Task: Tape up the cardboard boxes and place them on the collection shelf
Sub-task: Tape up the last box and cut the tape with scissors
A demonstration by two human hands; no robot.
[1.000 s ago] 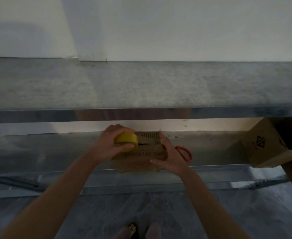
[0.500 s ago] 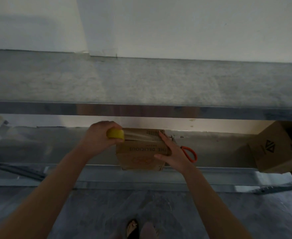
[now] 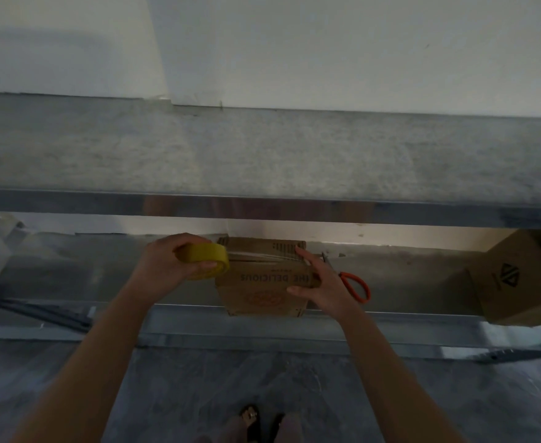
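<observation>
Left hand [image 3: 163, 263] grips the yellow tape roll [image 3: 206, 261]; right hand [image 3: 325, 290], fingers straight, presses the cardboard box [image 3: 262, 284] — orange-handled scissors [image 3: 356, 284] just behind it, partly hidden.

A pair of orange-handled scissors [image 3: 346, 276] lies flat, blades pointing toward the white wall [image 3: 326, 43], above a grey floor [image 3: 199, 394].

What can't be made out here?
Head view:
- Orange-handled scissors: blades mostly behind the right hand.
- Large brown cardboard box: cut off by the right edge.
- Small brown cardboard box: print partly covered by the right hand.
- Yellow tape roll: core hidden by the left hand.
</observation>
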